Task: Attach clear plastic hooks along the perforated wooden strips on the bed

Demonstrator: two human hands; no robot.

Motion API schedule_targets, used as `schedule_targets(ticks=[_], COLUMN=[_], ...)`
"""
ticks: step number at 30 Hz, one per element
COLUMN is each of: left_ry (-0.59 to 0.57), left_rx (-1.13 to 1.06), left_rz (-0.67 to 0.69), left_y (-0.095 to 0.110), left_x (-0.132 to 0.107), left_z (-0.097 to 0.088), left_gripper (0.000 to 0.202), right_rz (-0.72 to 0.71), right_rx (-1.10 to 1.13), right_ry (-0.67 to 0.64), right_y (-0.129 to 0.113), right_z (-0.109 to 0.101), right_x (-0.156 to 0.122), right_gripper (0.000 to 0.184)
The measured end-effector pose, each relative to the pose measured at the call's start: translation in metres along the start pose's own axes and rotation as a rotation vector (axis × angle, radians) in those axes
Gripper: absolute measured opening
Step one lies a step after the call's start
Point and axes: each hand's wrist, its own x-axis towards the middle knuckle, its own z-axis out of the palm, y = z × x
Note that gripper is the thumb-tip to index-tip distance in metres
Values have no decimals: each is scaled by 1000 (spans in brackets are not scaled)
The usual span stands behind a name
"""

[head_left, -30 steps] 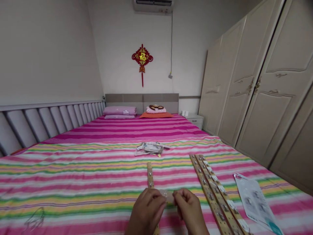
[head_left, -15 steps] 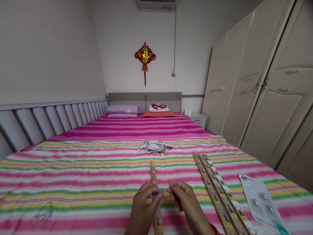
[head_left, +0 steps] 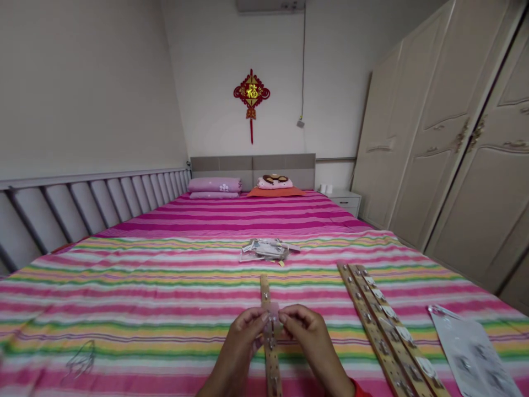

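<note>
A narrow wooden strip (head_left: 266,292) with metal studs lies lengthwise on the striped bed (head_left: 165,286) in front of me. My left hand (head_left: 242,344) and my right hand (head_left: 308,342) meet over it, fingertips pinched on a small clear hook piece (head_left: 273,312) held against the strip. Both hands are closed around that piece.
Two more studded wooden strips (head_left: 384,325) lie side by side at the right, with a plastic packet (head_left: 471,353) beyond them. A pile of opened packets (head_left: 266,250) sits farther up the bed. A clear wrapper (head_left: 80,361) lies at the left. Wardrobe doors (head_left: 454,138) line the right.
My hands moved apart and have come together again, now pressing the small clear piece onto the middle strip. The view has shifted slightly to the left and up.
</note>
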Motion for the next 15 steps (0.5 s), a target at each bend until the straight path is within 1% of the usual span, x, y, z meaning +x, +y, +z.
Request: schedule_targets(ticks=[2,5,11,13,15], left_ry=[13,36,53,76,110], left_rx=[13,49,185,219,243], left_rz=[-8,29,109,123,123], left_y=[-2,1,21,23,20], left_x=[13,37,100,121,140], left_z=[-4,-9,-11,-12,-13], left_gripper=[40,40,36,34,31], right_rz=[-33,-61,-95,-96,-99], right_rx=[-9,-14,-75,-93,-115], right_ry=[-1,-3,-6,-16,-23], right_y=[7,17,33,39,46], right_z=[0,-1,-2,-3,-5], right_x=[10,32,93,112,128], right_gripper=[36,33,30,31,31])
